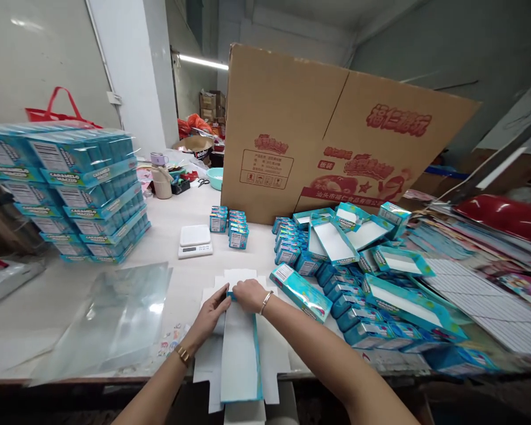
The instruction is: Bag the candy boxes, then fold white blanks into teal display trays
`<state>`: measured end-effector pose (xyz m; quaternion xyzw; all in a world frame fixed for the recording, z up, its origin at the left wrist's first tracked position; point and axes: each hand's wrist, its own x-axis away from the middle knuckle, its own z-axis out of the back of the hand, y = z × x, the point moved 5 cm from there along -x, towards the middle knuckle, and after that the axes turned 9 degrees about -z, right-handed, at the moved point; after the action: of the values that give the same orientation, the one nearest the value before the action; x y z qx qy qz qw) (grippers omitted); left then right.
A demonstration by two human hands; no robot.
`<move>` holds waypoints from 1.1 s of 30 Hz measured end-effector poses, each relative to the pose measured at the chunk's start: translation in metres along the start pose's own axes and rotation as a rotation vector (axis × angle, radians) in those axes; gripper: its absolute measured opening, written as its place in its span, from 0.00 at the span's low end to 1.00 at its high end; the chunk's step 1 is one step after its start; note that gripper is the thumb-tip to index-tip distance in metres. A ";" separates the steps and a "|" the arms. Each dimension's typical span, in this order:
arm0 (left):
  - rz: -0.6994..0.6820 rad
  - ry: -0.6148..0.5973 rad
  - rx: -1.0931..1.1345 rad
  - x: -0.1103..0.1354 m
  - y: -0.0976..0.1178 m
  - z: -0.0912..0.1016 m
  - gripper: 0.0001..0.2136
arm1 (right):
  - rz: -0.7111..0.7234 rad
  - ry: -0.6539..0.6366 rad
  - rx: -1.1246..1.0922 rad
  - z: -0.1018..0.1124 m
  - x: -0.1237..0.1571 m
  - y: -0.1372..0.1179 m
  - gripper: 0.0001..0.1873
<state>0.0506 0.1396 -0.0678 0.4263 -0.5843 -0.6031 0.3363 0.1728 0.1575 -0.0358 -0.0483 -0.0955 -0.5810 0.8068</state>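
In front of me lies a half-folded cardboard tray [239, 354], white inside with a blue outer edge. It rests over flat white die-cut card [272, 360] that reaches past the table's front edge. My left hand [211, 313] pinches the tray's far left corner between thumb and fingers. At the far end my right hand [248, 295] is closed on the blue end flap, its fingertips partly hidden. Right of my hands a closed blue printed box [301, 292] lies at an angle.
Finished wrapped packs [92, 195] are stacked at the left, behind clear plastic sheets [115, 313]. A white scale [195, 242] and small blue boxes [238, 230] stand ahead. Open blue trays [334, 239] pile on the right, before a large brown carton [310, 130].
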 end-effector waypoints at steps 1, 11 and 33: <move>0.014 0.015 -0.014 -0.001 0.001 0.000 0.34 | 0.007 -0.004 -0.004 0.000 -0.001 -0.005 0.11; -0.042 -0.466 -1.098 0.006 0.034 0.008 0.25 | -0.308 0.042 -0.097 -0.014 0.052 0.024 0.22; -0.123 -0.635 -1.423 0.022 0.010 0.012 0.15 | 0.239 0.121 0.213 -0.022 0.035 -0.010 0.11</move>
<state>0.0294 0.1241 -0.0613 -0.0533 -0.1008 -0.9435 0.3112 0.1762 0.1175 -0.0498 0.0614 -0.1015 -0.4693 0.8750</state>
